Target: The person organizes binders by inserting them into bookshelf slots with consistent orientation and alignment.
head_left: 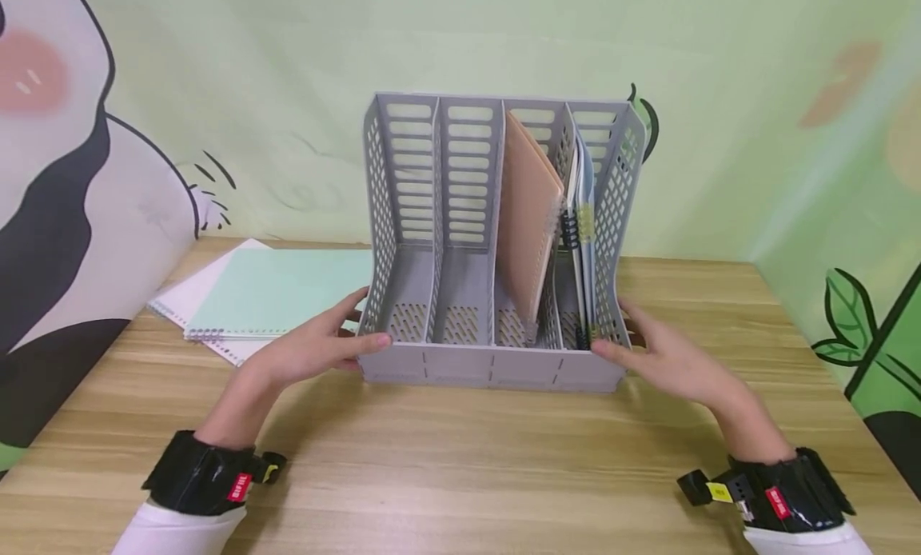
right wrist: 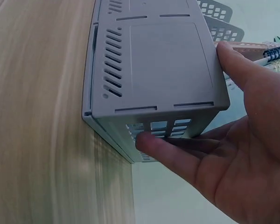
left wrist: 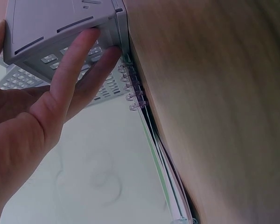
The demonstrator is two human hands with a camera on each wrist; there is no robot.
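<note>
A grey desk file organizer (head_left: 456,365) with upright dividers stands on the table, its open front facing me. My left hand (head_left: 305,351) holds its left front corner, thumb over the front lip and fingers along the perforated side. At the right front corner my right hand (head_left: 672,361) grips it likewise, thumb on the lip; the right wrist view shows the fingers against the side wall. A brownish-pink spiral notebook (head_left: 528,219) leans in the third compartment from the left. Slim spiral notebooks, one with a blue cover (head_left: 586,187), stand in the rightmost compartment. The two left compartments hold nothing.
Left of the organizer, a mint-green spiral notebook (head_left: 288,287) lies on top of a white one (head_left: 178,299), close to my left hand. The wooden table (head_left: 460,467) meets a patterned backdrop (head_left: 288,83) just behind the organizer.
</note>
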